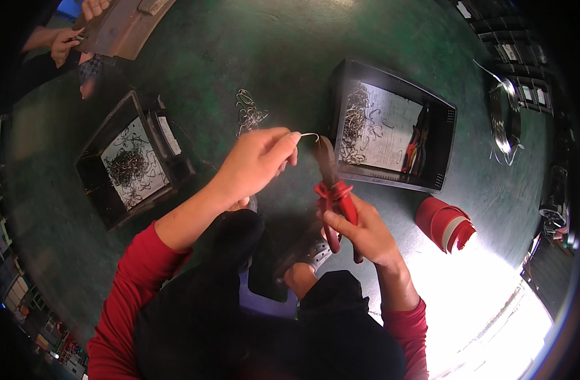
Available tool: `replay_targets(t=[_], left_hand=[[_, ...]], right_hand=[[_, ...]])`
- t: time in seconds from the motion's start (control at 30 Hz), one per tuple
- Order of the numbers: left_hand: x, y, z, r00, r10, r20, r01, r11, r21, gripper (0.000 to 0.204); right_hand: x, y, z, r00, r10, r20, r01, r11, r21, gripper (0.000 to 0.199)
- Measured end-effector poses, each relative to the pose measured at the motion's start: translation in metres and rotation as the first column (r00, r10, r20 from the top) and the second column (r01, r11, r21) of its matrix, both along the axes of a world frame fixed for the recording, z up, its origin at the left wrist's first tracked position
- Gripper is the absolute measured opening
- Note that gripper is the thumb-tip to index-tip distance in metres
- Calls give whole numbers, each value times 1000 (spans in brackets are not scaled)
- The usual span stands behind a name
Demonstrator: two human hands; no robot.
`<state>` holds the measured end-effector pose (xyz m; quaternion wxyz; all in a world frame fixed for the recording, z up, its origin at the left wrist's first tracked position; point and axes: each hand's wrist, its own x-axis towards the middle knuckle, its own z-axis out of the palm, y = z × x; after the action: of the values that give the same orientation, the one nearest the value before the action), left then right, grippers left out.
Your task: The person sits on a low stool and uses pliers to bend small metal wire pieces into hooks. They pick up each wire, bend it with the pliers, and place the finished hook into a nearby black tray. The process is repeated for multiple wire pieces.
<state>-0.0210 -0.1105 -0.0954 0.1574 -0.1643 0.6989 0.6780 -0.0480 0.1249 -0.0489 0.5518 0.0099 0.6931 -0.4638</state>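
Right grip [366,233] wrapped around red-handled pliers [329,166], the left grip [259,159] pinches bent wire [309,134] (tip perhaps touching the pliers).

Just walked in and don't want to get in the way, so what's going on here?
The person's left hand pinches a thin bent wire, and the right hand holds red-handled pliers. The wire's curved end is at the pliers' tips; whether they grip it is hard to tell. Small bent wire pieces lie on the floor ahead, with more in the left black crate and the right black crate. A co-worker's hand shows at upper left.
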Motion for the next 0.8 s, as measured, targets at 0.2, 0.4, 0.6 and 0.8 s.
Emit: replay_targets(t=[0.2, 0.4, 0.6, 0.8], left_hand=[[1, -4, 4, 998, -51, -35, 46, 993, -111, 41], [0, -1, 7, 995, -78, -67, 68, 988, -139, 42], [0, -2, 6, 987, -128, -92, 112, 980, -166, 42], [1, 6, 1, 998, -55, -13, 55, 998, 1, 44]], right_hand=[[-2, 1, 1, 1000, 9, 19, -9, 1000, -26, 37], [2, -1, -4, 998, -30, -59, 25, 996, -83, 32], [-3, 2, -1, 1000, 24, 2, -24, 1000, -8, 28], [8, 0, -7, 971, 32, -236, -19, 998, 60, 36]])
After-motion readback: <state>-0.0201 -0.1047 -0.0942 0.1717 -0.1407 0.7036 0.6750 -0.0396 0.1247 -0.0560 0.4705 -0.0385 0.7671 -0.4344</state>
